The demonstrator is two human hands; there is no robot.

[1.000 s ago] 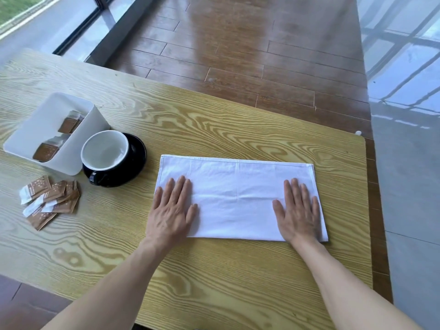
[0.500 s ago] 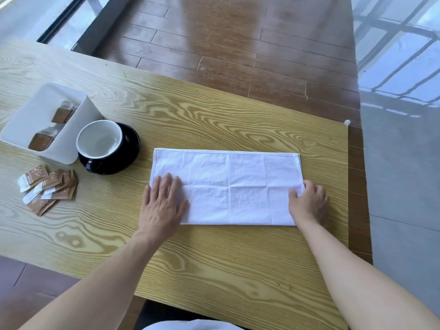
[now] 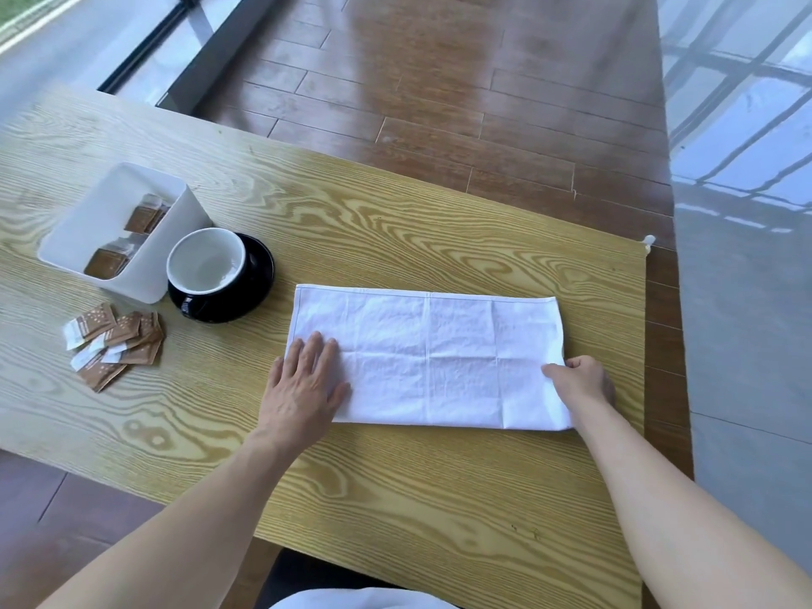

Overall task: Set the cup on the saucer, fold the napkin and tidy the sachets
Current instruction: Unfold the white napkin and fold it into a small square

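Head view of a wood-grain table [image 3: 395,239] with the task items laid out. At centre right of the frame lies the white napkin [image 3: 428,358], folded into a long rectangle whose long edges run left to right; a stitched hem lines its far edge and left end, a sharp vertical crease divides it near the middle, and fainter creases and wrinkles cross the cloth. The left hand [image 3: 303,389] lies flat on the napkin's lower-left corner, fingers straight and close together, palm down, holding nothing. The right hand [image 3: 580,382] is at the napkin's right end, fingers curled, pinching the cloth's edge with the thumb lying on top (the fingertips beneath are hidden).

At middle left of the frame the cup [image 3: 206,265], black outside and white inside, stands upright on the black saucer [image 3: 259,274], set toward the saucer's left side. Touching or just beside the cup on its left is a white box [image 3: 154,274] holding several brown sachets in box [image 3: 143,219]. Below the box, in the lower left part of the table, a loose overlapping pile of brown-and-white sachets [image 3: 116,349] lies flat on the wood. Dark wooden floor [image 3: 439,103] fills the upper part of the frame.
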